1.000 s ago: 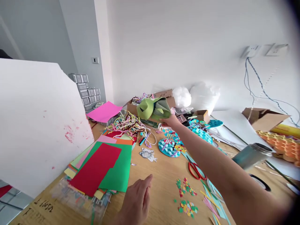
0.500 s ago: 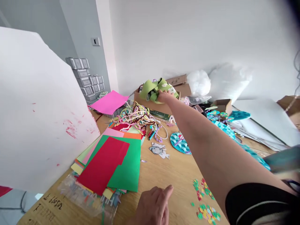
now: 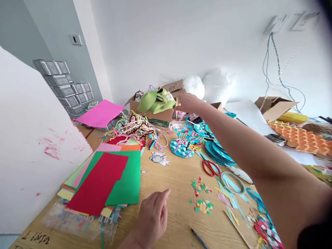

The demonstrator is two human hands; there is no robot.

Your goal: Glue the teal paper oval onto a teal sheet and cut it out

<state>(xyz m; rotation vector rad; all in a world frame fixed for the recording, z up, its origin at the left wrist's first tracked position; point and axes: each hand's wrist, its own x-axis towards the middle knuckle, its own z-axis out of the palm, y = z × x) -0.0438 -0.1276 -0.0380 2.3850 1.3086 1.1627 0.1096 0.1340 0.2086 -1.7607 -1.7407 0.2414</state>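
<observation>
My right hand (image 3: 188, 102) reaches far across the table to the right side of a cardboard box (image 3: 166, 114). Its fingers point down beside the box and are too small and partly hidden to read. Green felt with white flowers (image 3: 157, 101) is heaped in the box. My left hand (image 3: 153, 216) rests low over the table, its fingers loosely bent and nothing visible in them. Close to its left lie a red sheet (image 3: 100, 183) and a green sheet (image 3: 129, 186) on a stack of coloured paper. Small coloured paper dots (image 3: 203, 206) lie to its right.
Grey fish cutouts (image 3: 159, 158), red-handled scissors (image 3: 211, 168), a tape roll (image 3: 232, 182) and a black pen (image 3: 199, 238) lie on the table. Tangled pipe cleaners (image 3: 133, 126) sit before the box. A large white board (image 3: 33, 155) stands at left.
My right hand has come off the green felt and shifted to the right side of the box. The view has swung right, showing the scissors, tape and pen. My left hand keeps its pose.
</observation>
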